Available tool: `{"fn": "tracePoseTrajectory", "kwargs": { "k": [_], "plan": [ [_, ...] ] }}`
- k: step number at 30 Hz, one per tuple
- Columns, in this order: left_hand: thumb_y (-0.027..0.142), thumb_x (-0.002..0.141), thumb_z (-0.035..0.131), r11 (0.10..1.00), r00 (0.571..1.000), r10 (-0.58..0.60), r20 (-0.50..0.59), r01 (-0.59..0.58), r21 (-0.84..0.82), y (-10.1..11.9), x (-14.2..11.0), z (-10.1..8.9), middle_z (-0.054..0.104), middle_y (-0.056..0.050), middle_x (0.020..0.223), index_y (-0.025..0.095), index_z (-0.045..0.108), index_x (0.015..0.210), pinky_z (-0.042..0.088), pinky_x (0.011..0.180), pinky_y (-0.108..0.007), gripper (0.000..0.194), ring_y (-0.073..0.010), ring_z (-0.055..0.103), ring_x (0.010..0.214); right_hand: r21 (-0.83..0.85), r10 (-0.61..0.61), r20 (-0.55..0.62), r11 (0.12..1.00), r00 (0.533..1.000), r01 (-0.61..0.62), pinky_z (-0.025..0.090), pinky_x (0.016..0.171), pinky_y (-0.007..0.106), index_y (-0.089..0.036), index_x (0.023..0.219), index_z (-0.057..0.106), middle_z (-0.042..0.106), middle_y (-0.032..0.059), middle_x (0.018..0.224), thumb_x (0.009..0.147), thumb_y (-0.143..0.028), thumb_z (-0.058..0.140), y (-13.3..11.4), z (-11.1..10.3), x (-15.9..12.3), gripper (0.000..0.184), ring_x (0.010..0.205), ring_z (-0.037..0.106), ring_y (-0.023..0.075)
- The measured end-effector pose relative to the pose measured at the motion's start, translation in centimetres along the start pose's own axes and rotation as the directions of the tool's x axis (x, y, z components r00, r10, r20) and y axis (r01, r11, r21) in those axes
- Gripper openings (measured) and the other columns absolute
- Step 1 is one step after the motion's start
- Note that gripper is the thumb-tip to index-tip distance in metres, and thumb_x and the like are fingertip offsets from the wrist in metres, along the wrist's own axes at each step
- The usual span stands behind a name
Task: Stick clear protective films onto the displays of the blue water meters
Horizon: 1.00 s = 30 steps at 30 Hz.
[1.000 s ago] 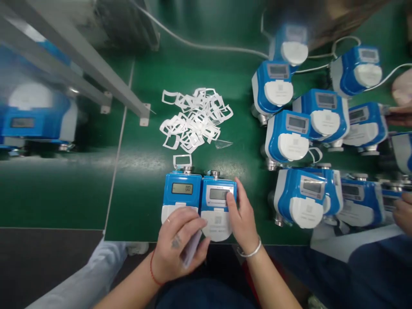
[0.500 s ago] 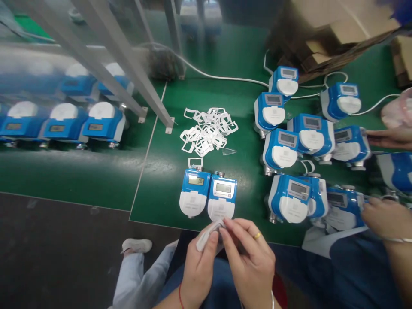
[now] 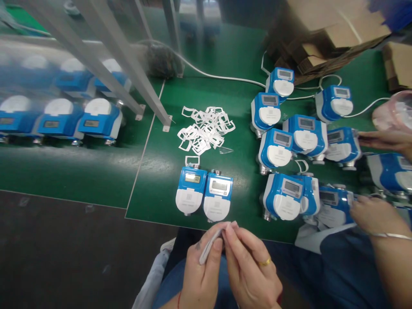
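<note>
Below the table's front edge, my left hand (image 3: 203,264) and my right hand (image 3: 252,268) meet fingertip to fingertip. Between them is a thin white paper-like piece (image 3: 209,249), seen nearly edge-on; my left thumb and fingers pinch it along its length. My right thumb and fingertips close on its upper end, where they hide part of it. Just beyond stand two blue-and-white water meters: the left meter (image 3: 191,191) has a bare display showing digits, while the right meter (image 3: 218,196) has a white frame around its display.
Loose white frames (image 3: 206,128) lie heaped on the green table (image 3: 154,176). Several more meters (image 3: 277,148) cluster at right, where a co-worker's hands (image 3: 375,214) work. Metal posts (image 3: 128,60), meters at left (image 3: 99,120), a white cable (image 3: 222,78) and cardboard (image 3: 322,47) surround this area.
The white piece has turned more edge-on and my hands have shifted slightly down and right. The whole view has drifted a little. A passing person's leg has moved right, partly behind my lap.
</note>
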State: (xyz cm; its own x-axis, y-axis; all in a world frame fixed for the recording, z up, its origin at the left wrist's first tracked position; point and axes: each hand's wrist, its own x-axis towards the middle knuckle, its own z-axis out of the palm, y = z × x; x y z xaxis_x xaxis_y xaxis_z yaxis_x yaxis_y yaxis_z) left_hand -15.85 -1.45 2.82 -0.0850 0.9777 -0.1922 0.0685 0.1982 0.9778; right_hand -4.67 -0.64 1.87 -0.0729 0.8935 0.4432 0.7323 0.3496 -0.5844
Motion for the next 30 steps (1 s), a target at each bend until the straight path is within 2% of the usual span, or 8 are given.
{"fn": "tracePoseTrajectory", "kwargs": {
  "k": [6, 12, 19, 21, 23, 25, 30],
  "plan": [
    [0.017, 0.095, 0.043, 0.997, 1.0, 0.017, 0.015, -0.018, 0.079, 0.1, 0.0, -0.3, 0.068, -0.004, 0.122, 0.024, 0.06, 0.124, 0.053, 0.095, -0.026, 0.034, -0.0176, 0.064, 0.112, 0.002, -0.016, 0.007, 1.0, 1.0, 0.016, 0.064, 0.073, 0.03, -0.023, 0.132, 0.056, 0.071, 0.0084, 0.105, 0.083, -0.006, 0.063, -0.2, 0.0, 0.1, 0.052, 0.085, 0.072, 0.0214],
    [0.017, 0.096, 0.043, 0.994, 0.999, 0.038, 0.01, -0.039, 0.101, -0.3, -0.1, -0.7, 0.068, -0.003, 0.122, 0.025, 0.059, 0.124, 0.053, 0.095, -0.025, 0.034, -0.0171, 0.063, 0.113, -0.004, -0.043, 0.028, 0.999, 0.999, 0.043, 0.065, 0.074, 0.03, -0.021, 0.135, 0.053, 0.074, 0.0069, 0.1, 0.084, -0.005, 0.063, -0.3, 0.3, 0.1, 0.054, 0.081, 0.073, 0.0218],
    [0.02, 0.097, 0.04, 0.993, 1.0, -0.01, 0.013, 0.008, 0.114, -0.3, 0.2, -1.2, 0.068, -0.004, 0.121, 0.024, 0.062, 0.121, 0.053, 0.095, -0.026, 0.033, -0.0174, 0.063, 0.114, 0.04, -0.078, 0.054, 0.996, 0.995, 0.076, 0.064, 0.076, 0.03, -0.021, 0.135, 0.053, 0.074, 0.0069, 0.1, 0.085, -0.006, 0.062, -0.5, 0.8, 0.4, 0.053, 0.085, 0.073, 0.022],
    [0.021, 0.097, 0.04, 0.994, 1.0, -0.001, 0.012, 0.0, 0.111, -0.2, 0.3, -1.4, 0.069, -0.005, 0.12, 0.023, 0.063, 0.119, 0.054, 0.094, -0.027, 0.032, -0.018, 0.064, 0.112, 0.076, -0.035, 0.046, 0.997, 0.998, 0.031, 0.064, 0.074, 0.03, -0.025, 0.133, 0.055, 0.073, 0.0057, 0.099, 0.085, -0.007, 0.062, -0.7, 0.9, 1.0, 0.051, 0.083, 0.072, 0.0204],
    [0.022, 0.097, 0.04, 0.993, 1.0, 0.025, 0.009, -0.026, 0.111, -0.2, 0.4, -1.6, 0.07, -0.005, 0.119, 0.023, 0.063, 0.12, 0.054, 0.093, -0.027, 0.032, -0.0181, 0.065, 0.111, 0.107, 0.071, 0.028, 0.991, 0.997, -0.074, 0.064, 0.07, 0.029, -0.031, 0.129, 0.058, 0.07, 0.0043, 0.097, 0.085, -0.009, 0.063, -1.0, 1.1, 1.5, 0.049, 0.079, 0.071, 0.0184],
    [0.021, 0.097, 0.04, 0.993, 0.999, 0.046, 0.004, -0.046, 0.108, -0.2, 0.3, -1.7, 0.069, -0.005, 0.12, 0.023, 0.062, 0.121, 0.054, 0.093, -0.026, 0.032, -0.0178, 0.065, 0.111, 0.119, 0.128, 0.03, 0.984, 0.991, -0.13, 0.063, 0.067, 0.028, -0.033, 0.129, 0.058, 0.067, 0.004, 0.096, 0.085, -0.01, 0.064, -1.2, 1.2, 1.6, 0.05, 0.077, 0.07, 0.0172],
    [0.017, 0.096, 0.04, 0.996, 1.0, 0.022, 0.007, -0.022, 0.091, -0.2, 0.1, -1.8, 0.068, -0.003, 0.123, 0.025, 0.059, 0.125, 0.053, 0.096, -0.025, 0.035, -0.0173, 0.063, 0.115, 0.06, 0.01, 0.047, 0.998, 0.999, -0.013, 0.062, 0.075, 0.029, -0.027, 0.132, 0.056, 0.066, 0.0072, 0.107, 0.082, -0.004, 0.066, -0.9, 1.4, 0.2, 0.056, 0.085, 0.069, 0.0188]
  ]
}}
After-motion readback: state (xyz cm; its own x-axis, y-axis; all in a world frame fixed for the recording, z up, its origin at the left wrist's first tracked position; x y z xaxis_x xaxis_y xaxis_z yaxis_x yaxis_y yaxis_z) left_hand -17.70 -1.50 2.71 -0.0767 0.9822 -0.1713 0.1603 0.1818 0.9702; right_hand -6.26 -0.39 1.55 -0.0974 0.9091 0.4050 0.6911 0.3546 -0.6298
